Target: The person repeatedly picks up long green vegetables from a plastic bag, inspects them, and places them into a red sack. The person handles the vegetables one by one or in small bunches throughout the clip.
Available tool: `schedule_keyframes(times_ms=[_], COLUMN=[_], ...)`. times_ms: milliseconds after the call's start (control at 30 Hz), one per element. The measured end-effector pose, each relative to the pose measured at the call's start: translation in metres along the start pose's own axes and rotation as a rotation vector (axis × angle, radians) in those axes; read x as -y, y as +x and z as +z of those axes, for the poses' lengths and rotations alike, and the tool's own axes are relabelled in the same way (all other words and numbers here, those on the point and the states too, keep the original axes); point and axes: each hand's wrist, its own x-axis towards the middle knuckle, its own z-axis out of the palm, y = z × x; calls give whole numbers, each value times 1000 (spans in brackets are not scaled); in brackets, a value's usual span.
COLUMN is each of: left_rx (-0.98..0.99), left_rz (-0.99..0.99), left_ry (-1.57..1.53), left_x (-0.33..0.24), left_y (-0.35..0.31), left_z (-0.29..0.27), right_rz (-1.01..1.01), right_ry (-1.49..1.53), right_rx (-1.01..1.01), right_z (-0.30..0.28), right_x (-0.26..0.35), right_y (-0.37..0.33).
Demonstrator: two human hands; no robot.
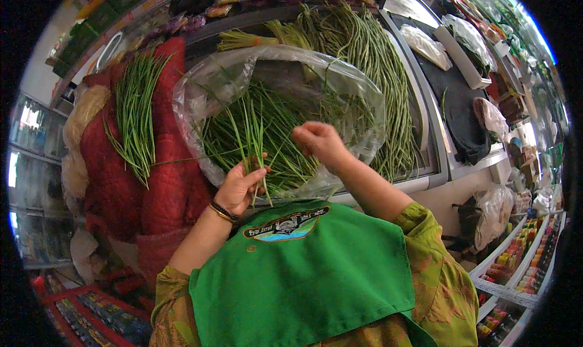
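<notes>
My left hand [238, 188] is closed around the lower ends of a few long green garlic chives [251, 128], their tips pointing away from me. To its right, my right hand [320, 143] hovers in a loose fist, knuckles up; whatever its fingers may pinch is hidden. Both hands are over the near side of a large clear plastic bag [365, 86], which lies wide open. Inside it is a tangled heap of more garlic chives [285, 113]. A separate, straightened bunch of garlic chives [137, 107] rests on red quilted cloth [167, 159] to the left.
Long green beans [388, 98] are piled beyond and right of the bag, beside a banded bundle of pale green stalks [255, 40]. Further right, a dark counter [434, 80] carries bagged goods. Shelves of small colourful packages [516, 256] stand at the lower right.
</notes>
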Motion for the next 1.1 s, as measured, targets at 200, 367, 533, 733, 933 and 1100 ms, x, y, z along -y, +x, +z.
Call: schedule_keyframes(times_ms=[200,367,533,733,933,1100], left_rx=[29,36,-13,88,196,317], left_rz=[2,-5,16,19,-11,36], left_ry=[46,48,164,262,244,273], left_x=[-1,-1,-3,-1,-26,-28], left_y=[-1,-2,-8,-11,-58,-88], left_z=[-6,-2,0,-27,-40,-53], right_rz=[-64,-236,-22,-17,-319,-111], right_ry=[-12,-511,-386,-88,-973,-873], right_rx=[-80,342,227,-44,-537,-121], right_z=[-16,23,25,-26,-52,-36], right_x=[-6,-26,-5,-7,-19,-8], right_y=[8,4,-2,8,-9,-18])
